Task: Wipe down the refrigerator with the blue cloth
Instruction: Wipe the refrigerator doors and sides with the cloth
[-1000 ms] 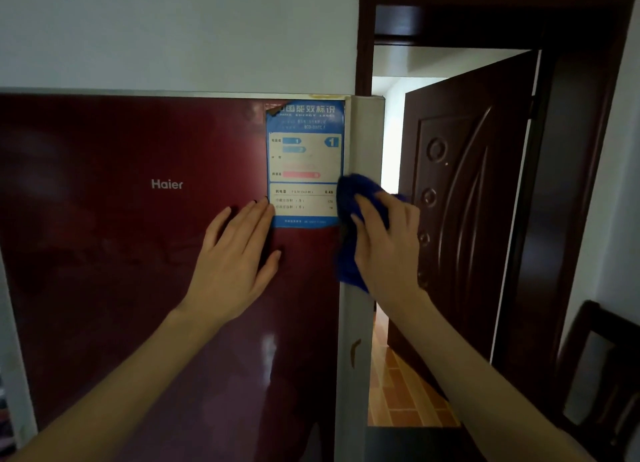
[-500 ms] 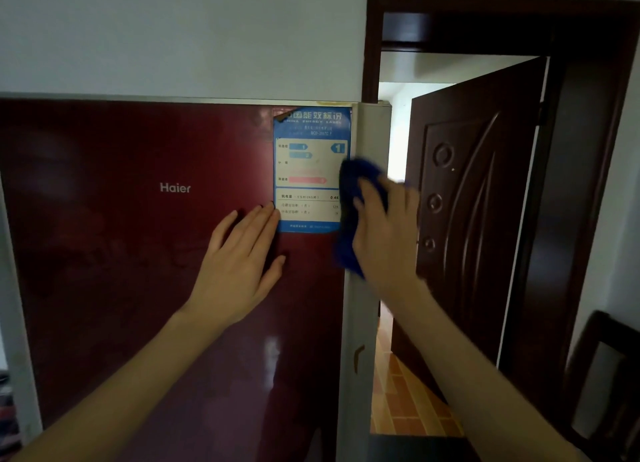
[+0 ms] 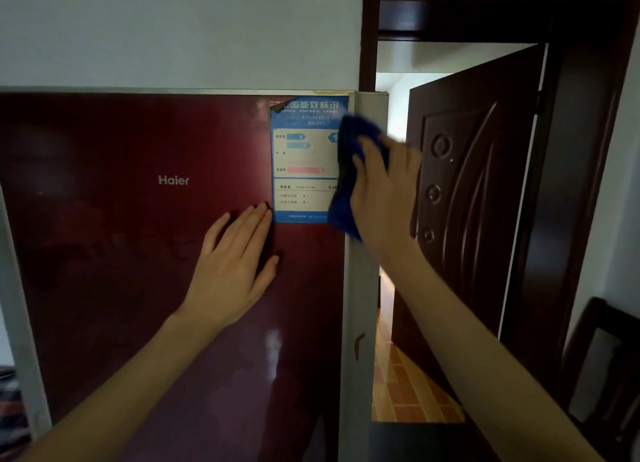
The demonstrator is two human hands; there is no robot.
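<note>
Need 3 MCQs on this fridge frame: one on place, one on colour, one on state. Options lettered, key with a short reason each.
1. Where is the cloth pressed?
A. on the right edge of the fridge, by the label
B. on the Haier logo
C. on the wooden door

2. What colour is the fridge front?
A. white
B. dark red
C. green

3. What is the left hand doing?
A. gripping a handle
B. hanging clear of the fridge
C. lying flat and open on the fridge front

Key:
1 A, the right hand holds the cloth over the grey side strip, overlapping the label's right edge.
2 B, the glossy panel around the logo is dark red.
3 C, the fingers are spread against the panel just below and left of the label.
</note>
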